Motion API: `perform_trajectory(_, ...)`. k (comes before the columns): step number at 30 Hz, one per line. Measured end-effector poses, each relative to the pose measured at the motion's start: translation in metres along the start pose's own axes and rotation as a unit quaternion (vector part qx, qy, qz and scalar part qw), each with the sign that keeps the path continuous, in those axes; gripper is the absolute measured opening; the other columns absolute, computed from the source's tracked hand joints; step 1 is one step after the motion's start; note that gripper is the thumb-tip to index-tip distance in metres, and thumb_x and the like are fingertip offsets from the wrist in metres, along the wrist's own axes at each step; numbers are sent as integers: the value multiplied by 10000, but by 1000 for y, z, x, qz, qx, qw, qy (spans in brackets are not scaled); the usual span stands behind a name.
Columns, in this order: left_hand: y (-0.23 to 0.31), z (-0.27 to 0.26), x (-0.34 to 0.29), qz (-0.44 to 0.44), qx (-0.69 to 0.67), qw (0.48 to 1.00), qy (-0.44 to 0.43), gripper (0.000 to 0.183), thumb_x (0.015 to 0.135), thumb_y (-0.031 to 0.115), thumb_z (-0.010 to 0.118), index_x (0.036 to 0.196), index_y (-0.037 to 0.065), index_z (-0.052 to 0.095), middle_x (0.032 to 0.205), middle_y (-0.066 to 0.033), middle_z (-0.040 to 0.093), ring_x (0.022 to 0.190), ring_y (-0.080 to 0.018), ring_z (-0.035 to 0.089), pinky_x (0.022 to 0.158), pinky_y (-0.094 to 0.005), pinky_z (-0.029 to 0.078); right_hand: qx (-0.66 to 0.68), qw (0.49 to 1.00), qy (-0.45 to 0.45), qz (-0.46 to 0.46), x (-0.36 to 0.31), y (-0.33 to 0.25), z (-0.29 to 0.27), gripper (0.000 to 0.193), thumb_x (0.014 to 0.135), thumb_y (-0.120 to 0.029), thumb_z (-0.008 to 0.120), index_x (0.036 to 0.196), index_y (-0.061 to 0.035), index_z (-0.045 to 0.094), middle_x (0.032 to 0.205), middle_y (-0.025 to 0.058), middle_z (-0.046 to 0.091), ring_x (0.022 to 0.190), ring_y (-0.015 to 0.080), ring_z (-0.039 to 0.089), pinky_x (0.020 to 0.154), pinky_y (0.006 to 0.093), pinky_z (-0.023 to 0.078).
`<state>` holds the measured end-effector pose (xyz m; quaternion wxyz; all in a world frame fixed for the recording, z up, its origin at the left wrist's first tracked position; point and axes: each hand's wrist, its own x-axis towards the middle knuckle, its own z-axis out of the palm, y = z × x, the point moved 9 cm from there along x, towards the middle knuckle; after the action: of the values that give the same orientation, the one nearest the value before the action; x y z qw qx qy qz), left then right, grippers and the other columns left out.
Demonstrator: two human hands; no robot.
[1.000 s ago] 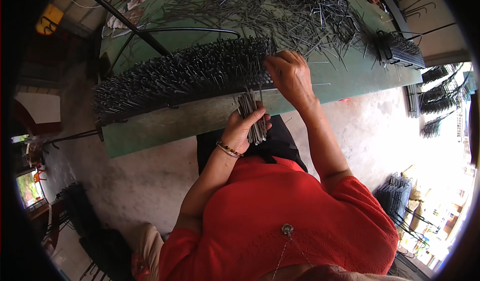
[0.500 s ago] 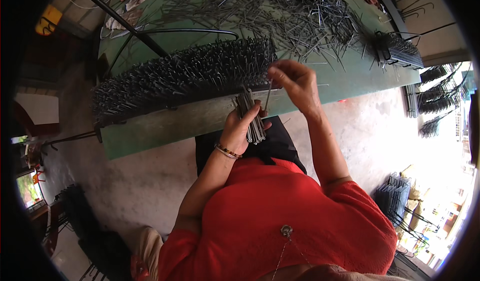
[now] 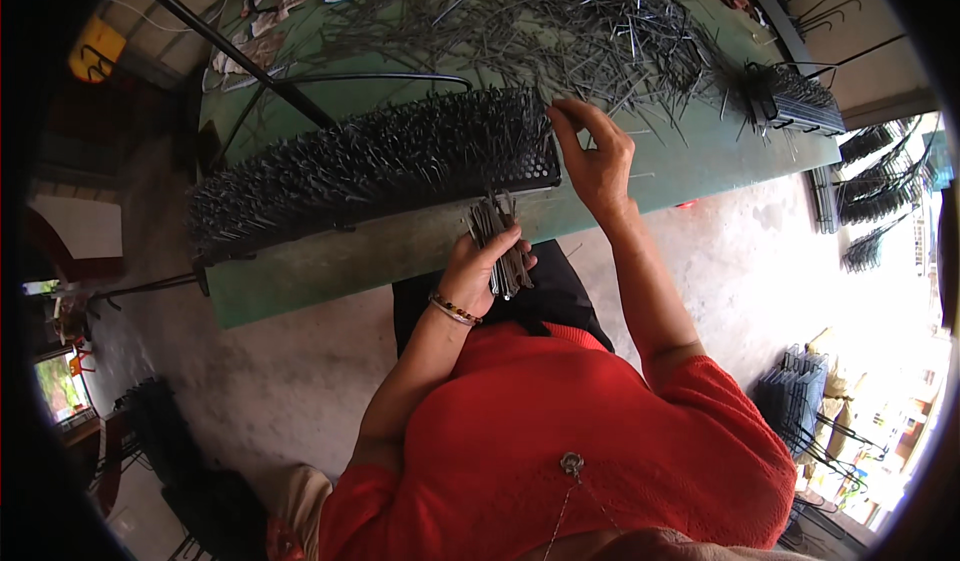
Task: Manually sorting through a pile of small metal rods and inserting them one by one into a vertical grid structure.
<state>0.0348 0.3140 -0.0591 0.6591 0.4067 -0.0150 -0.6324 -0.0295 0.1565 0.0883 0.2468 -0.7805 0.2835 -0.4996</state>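
My left hand (image 3: 468,273) is closed around a bundle of thin metal rods (image 3: 492,223), held just off the near edge of the table. Up at the right end of a long black perforated rack (image 3: 528,171), my right hand (image 3: 600,156) has its thumb and forefinger pinched together. Whatever lies between those fingertips is too small to make out. Dark rods (image 3: 370,156) stand densely packed in the rack, and a few bare holes show at its right front corner.
A loose heap of rods (image 3: 560,31) spreads over the green table (image 3: 270,296). A second filled rack (image 3: 795,101) sits at the table's right end. A black bar (image 3: 230,46) slants across the left. Bundled dark hooked pieces (image 3: 790,386) stand on the floor at right.
My right hand has gone from beside the bundle, where it held one rod, up to the rack's right end. My left hand keeps the bundle, slightly lower in the picture.
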Motion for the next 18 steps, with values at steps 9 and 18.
perform_trajectory(9,0,3,-1,-11,10,1000,-11,126,859,108,615,953,30,583,848,-57,606,784,-173,620,678,-357,561,4,1000,1,-11,-1,9,9,139,774,-2,693,910,-15,672,809,90,678,679,136,629,645,254,498)
perform_trajectory(18,0,2,-1,-16,0,1000,-14,142,866,122,603,972,30,581,866,-53,608,800,-175,626,684,-355,563,-104,978,-82,-162,-9,-6,27,153,750,-56,711,898,-43,676,868,88,653,756,254,629,674,323,504)
